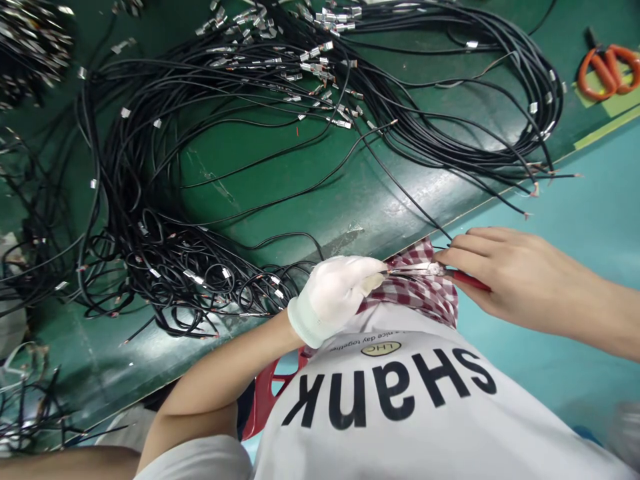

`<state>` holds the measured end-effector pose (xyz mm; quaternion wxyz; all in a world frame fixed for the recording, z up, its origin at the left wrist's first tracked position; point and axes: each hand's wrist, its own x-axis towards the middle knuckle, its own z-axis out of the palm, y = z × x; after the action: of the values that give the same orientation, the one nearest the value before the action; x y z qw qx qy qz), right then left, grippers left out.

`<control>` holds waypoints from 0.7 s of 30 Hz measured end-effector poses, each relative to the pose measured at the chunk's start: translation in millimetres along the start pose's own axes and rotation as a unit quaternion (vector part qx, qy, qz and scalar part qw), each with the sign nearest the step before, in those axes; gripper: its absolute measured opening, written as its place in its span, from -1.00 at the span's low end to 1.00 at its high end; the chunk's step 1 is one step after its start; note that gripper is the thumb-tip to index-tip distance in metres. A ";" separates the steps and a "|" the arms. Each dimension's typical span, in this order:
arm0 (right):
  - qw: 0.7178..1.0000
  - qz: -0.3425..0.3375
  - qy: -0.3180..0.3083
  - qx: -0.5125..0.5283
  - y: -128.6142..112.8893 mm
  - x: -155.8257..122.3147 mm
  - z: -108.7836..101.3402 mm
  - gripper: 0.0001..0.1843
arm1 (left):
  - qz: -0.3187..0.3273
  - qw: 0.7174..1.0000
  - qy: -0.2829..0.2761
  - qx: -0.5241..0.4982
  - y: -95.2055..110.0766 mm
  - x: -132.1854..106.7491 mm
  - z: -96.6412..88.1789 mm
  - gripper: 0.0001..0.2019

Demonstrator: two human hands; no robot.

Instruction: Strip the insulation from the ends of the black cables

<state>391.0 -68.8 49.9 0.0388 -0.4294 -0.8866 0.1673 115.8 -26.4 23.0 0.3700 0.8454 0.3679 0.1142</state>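
My left hand (336, 293), in a white glove, is closed with thumb and fingers pinched on a thin black cable's end at the table edge. Bare and closed, my right hand (510, 277) grips a slim metal hand tool (473, 280) with a red handle; its exact kind is unclear. The tool's pale tip points left and reaches the cable end at my left fingertips. A black cable (410, 200) runs from the table down to my right fingers. Both hands are above a red-and-white checked cloth (420, 293) at my lap.
Bundles of black cables (135, 180) with metal end pieces and bare copper ends cover much of the green table (260, 160). Orange-handled scissors (607, 70) lie at the far right. A red stool (265, 400) is below the edge. Another person's arm (65, 463) shows at lower left.
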 end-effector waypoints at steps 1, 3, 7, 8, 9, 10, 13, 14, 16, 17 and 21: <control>1.000 0.000 0.000 -0.002 0.2 -0.1 0.3 -0.80 | -0.001 1.000 -0.002 0.000 -0.1 0.0 0.1 -0.77; 1.000 0.001 0.000 -0.008 0.2 -0.2 0.6 -0.79 | -0.004 1.000 -0.003 -0.003 -0.6 -0.2 0.5 -0.77; 1.000 0.004 0.002 -0.013 -0.3 -0.1 0.5 -0.79 | -0.006 1.000 -0.007 -0.008 -1.6 -0.7 1.2 -0.77; 1.000 0.004 0.003 -0.013 -0.4 -0.1 0.4 -0.79 | -0.008 1.000 -0.010 -0.009 -1.7 -0.9 1.2 -0.76; 1.000 0.003 0.002 -0.013 -0.5 -0.1 0.3 -0.79 | -0.010 1.000 -0.013 -0.009 -1.6 -1.0 1.1 -0.76; 1.000 0.002 0.001 -0.012 -0.5 -0.1 0.2 -0.79 | -0.011 1.000 -0.014 -0.009 -1.6 -1.1 1.0 -0.76; 1.000 -0.001 -0.003 -0.011 -0.2 -0.1 0.1 -0.80 | -0.015 1.000 -0.016 -0.009 -1.9 -0.9 1.0 -0.75; 1.000 -0.002 -0.005 -0.010 -0.2 -0.2 0.0 -0.81 | -0.016 1.000 -0.018 -0.010 -2.1 -0.8 1.0 -0.74; 1.000 -0.006 -0.009 -0.002 -0.6 -0.8 -0.3 -0.81 | -0.014 1.000 -0.016 -0.011 -2.0 -1.4 0.6 -0.75; 1.000 -0.009 -0.013 0.006 -1.1 -1.4 -0.7 -0.81 | -0.011 1.000 -0.015 -0.011 -1.4 -2.3 0.0 -0.75; 0.995 0.006 -0.050 0.090 -6.0 -6.3 -5.1 -0.81 | 0.009 1.000 -0.003 -0.011 4.0 -11.1 -5.3 -0.78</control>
<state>391.5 -75.7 57.2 0.0324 -0.4206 -0.8661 0.2681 107.8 -33.2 30.4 0.3794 0.8448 0.3580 0.1194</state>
